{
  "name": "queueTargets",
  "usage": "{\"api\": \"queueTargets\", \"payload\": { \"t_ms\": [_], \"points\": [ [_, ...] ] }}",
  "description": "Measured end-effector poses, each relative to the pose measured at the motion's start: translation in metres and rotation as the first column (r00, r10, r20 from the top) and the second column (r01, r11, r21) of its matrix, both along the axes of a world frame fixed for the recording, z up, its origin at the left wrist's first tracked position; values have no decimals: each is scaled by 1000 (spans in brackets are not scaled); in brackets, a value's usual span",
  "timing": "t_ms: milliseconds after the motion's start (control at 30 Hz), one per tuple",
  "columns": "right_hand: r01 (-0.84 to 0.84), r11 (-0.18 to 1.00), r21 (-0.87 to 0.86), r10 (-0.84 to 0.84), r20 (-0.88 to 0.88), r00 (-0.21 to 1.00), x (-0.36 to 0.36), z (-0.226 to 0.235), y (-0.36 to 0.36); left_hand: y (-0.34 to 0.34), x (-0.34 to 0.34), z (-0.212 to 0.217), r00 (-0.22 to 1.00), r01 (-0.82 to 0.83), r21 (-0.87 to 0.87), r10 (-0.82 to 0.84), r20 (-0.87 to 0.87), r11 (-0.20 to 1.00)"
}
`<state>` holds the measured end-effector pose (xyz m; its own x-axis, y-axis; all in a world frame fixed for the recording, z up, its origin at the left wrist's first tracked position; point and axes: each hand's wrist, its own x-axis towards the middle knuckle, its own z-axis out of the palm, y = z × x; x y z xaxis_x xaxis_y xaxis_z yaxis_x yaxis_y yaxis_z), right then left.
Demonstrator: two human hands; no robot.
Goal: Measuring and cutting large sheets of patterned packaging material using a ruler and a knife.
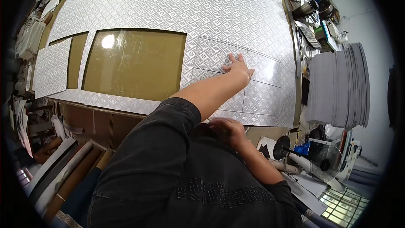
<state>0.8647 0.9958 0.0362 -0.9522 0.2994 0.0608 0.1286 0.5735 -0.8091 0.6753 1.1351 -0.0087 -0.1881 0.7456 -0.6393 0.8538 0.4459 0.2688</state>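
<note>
A large silver-white sheet [160, 6] with a repeating geometric pattern covers the table. At its right part, thin dark lines mark out several adjoining rectangles [261, 97]. My left hand [237, 66] reaches across and rests on these rectangles, fingers spread, with nothing visibly held. My right hand [232, 130] is at the table's near edge, close to my body. Its fingers are loosely bent and apart, partly in shadow, and I see nothing in them. Left of my left forearm, a big rectangular opening [135, 63] in the sheet shows a glossy olive-brown surface.
A patterned piece [54, 68] lies at the left by a narrower opening. To the right stands a tall stack of grey sheets [337, 88], with a keyboard [309, 36] beyond it. Fans [325, 164] stand at the lower right; rolls of material [69, 173] lean at the lower left.
</note>
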Motion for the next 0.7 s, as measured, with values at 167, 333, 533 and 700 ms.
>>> {"api": "queueTargets", "payload": {
  "t_ms": [167,333,533,700],
  "points": [
    [343,932,115,-342,-29,939,68,-3,12,-27,-10,28,960,262,17,-259,-106,965],
    [592,806,14,-589,-81,804,110,-20,39,-60,-17,16,996,-40,280,17,84,959],
    [613,776,151,-592,-163,789,127,-32,98,-147,4,1,998,59,728,-26,-57,683],
    [668,724,-174,-689,-216,691,119,-53,143,-199,27,-6,986,-78,873,169,-6,482]
  ]
}}
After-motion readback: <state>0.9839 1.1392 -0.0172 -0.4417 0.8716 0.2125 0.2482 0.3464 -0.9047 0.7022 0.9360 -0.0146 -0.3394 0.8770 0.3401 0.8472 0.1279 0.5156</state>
